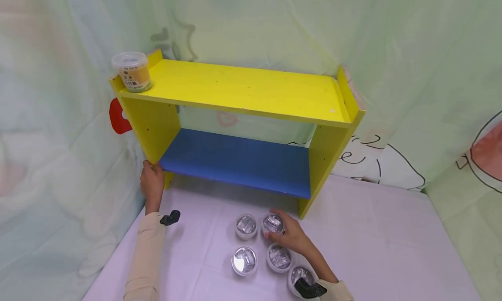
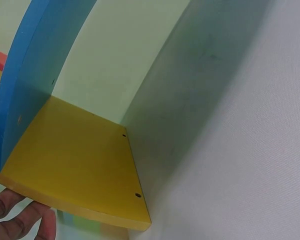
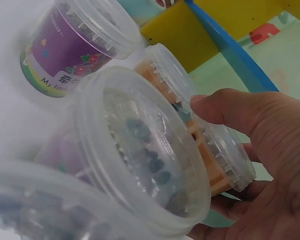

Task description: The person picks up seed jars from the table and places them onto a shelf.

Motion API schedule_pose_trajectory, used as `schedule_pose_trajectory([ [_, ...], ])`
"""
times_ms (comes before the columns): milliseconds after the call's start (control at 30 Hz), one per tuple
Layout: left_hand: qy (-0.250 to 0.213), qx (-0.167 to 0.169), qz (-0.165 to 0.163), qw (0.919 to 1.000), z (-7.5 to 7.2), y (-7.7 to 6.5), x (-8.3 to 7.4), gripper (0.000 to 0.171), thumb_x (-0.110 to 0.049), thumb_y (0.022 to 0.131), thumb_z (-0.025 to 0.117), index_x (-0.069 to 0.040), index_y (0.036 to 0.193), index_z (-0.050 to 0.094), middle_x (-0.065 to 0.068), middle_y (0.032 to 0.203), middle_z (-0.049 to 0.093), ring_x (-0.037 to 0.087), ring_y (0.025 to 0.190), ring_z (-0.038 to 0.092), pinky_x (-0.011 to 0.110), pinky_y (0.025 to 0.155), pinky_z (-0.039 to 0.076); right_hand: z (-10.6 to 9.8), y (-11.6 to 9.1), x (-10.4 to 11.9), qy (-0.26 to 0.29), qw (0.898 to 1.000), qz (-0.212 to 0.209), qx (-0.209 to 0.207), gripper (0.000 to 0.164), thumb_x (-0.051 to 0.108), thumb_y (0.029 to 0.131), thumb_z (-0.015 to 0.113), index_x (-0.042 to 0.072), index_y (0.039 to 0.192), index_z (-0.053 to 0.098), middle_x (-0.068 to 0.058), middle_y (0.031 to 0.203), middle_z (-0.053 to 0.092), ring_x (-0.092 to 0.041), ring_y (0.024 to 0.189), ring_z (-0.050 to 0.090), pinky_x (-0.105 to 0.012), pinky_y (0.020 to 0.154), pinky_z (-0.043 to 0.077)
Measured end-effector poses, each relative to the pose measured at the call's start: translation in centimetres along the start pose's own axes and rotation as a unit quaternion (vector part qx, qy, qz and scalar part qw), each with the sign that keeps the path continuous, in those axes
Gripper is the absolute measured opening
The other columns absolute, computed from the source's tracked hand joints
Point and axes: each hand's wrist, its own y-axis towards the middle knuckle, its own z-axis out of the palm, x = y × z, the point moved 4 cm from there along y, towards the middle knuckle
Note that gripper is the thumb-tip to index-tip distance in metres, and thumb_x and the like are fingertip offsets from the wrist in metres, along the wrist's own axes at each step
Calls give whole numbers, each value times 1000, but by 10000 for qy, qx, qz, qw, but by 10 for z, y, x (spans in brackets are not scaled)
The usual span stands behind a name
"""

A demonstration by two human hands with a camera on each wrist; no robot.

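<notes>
A small yellow shelf (image 1: 251, 92) with a blue lower board (image 1: 235, 161) stands at the back. My left hand (image 1: 152, 179) holds the front edge of its left side panel, beside the blue board's corner; in the left wrist view curled fingers (image 2: 25, 220) lie against the panel's outer face. My right hand (image 1: 292, 233) grips a clear-lidded plastic tub (image 1: 273, 223), thumb and fingers on opposite sides. In the right wrist view this tub (image 3: 217, 155) has an orange label. Several similar tubs stand close by, including one left of it (image 1: 246, 226) and one just in front (image 1: 279, 257).
Another lidded tub (image 1: 133, 72) stands on the top board's left end. A purple-labelled tub (image 3: 65, 50) shows in the right wrist view. Printed cloth (image 1: 59, 140) hangs around the white-covered table (image 1: 384, 248).
</notes>
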Motion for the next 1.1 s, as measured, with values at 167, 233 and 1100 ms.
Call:
schedule_pose_trajectory([
  [167, 4, 22, -29, 10000, 0, 0, 0, 43, -34, 104, 35, 2, 127, 43, 24, 106, 55, 41, 92, 56, 53, 78, 45, -5, 0, 2, -7, 9998, -108, -162, 70, 25, 77, 78, -1, 136, 50, -22, 129, 61, -39, 121, 57, -56, 102, 42],
  [233, 1, 23, -40, 10000, 0, -1, -1, 43, -34, 104, 35, 2, 127, 43, 24, 106, 55, 41, 92, 56, 52, 77, 45, -7, 0, 2, -8, 9996, -126, -243, 69, 25, 77, 78, -1, 135, 51, -21, 128, 62, -39, 119, 58, -56, 101, 43],
  [1100, -30, -98, -41, 9999, 2, 0, 1, 43, -36, 104, 34, 0, 126, 43, 23, 108, 56, 39, 94, 55, 51, 79, 44, -8, 3, 0, -4, 9993, -127, -348, 66, 25, 82, 75, -4, 136, 49, -25, 133, 57, -44, 124, 53, -57, 102, 41],
])
